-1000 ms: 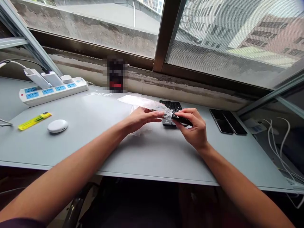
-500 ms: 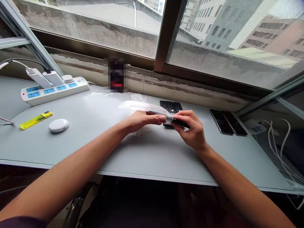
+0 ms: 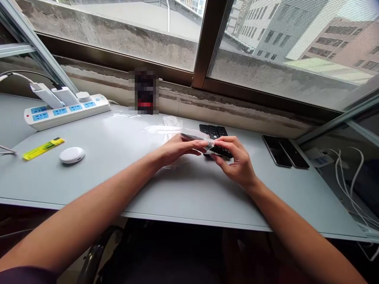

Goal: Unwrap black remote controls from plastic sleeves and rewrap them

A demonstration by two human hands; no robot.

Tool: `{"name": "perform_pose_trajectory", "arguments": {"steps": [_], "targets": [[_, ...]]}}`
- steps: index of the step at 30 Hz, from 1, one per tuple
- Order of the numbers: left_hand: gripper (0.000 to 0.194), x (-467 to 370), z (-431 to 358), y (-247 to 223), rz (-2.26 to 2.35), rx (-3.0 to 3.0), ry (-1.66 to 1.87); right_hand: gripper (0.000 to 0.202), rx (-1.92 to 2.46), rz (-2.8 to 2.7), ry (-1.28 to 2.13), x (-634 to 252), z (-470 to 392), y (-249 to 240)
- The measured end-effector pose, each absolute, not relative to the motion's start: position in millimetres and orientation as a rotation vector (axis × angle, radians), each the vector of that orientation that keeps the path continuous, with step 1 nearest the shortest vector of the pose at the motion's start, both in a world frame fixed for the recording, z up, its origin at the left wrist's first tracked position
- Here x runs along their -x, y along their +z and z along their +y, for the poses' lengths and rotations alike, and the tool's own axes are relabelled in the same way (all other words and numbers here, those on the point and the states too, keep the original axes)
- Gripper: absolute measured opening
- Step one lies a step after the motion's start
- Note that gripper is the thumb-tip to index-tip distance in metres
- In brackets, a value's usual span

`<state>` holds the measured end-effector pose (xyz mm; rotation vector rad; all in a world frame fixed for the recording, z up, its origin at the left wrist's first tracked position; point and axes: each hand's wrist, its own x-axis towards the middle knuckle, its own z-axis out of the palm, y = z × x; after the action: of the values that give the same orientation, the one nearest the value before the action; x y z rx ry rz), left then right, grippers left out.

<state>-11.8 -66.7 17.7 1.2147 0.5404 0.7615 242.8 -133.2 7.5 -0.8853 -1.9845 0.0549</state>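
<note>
The black remote (image 3: pixel 222 152) is held above the table (image 3: pixel 192 193), partly inside a clear sleeve (image 3: pixel 192 133), just on the near side of the row of remotes (image 3: pixel 213 132). The left hand (image 3: pixel 174 149) has its grip closed on the sleeve near the mouth; the right hand (image 3: pixel 238 159) pinches the remote's uncovered right end. Good handling here calls for light, steady left-thumb pressure, since such thin film probably crumples easily, with remote and sleeve in one line so no corner snags the opening.
</note>
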Motion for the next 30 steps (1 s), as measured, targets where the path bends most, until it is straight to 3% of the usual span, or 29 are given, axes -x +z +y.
{"name": "perform_pose_trajectory", "arguments": {"steps": [30], "targets": [[0.050,9.1,-65.7,13.5,0.569,-1.289,0.736,0.034,0.922,-2.014,0.129,-248.0,-133.8,6.2]]}}
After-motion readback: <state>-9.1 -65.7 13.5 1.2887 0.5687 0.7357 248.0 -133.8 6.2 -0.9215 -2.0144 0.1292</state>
